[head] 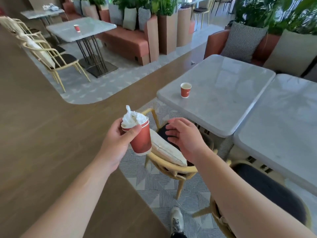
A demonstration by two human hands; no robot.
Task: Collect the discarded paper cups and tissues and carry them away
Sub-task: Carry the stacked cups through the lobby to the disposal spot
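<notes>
My left hand (118,138) grips a stack of red paper cups (141,142) near the rim, tilted, with crumpled white tissue (133,117) stuffed in the top. Just right of the stack, my right hand (183,136) hovers with relaxed fingers and holds nothing. An empty red paper cup (185,90) stands upright near the left edge of the grey marble table (223,100) ahead on the right. Another red cup (77,28) stands on a far table (85,31) at the upper left. White crumpled items (49,6) lie on the farthest table; I cannot tell what they are.
A yellow-framed chair with a cream cushion (168,152) stands under my hands, and a second chair (267,191) is at the lower right. A second grey table (283,131) adjoins the near one. Terracotta sofas (128,42), planters and more chairs (51,55) fill the back.
</notes>
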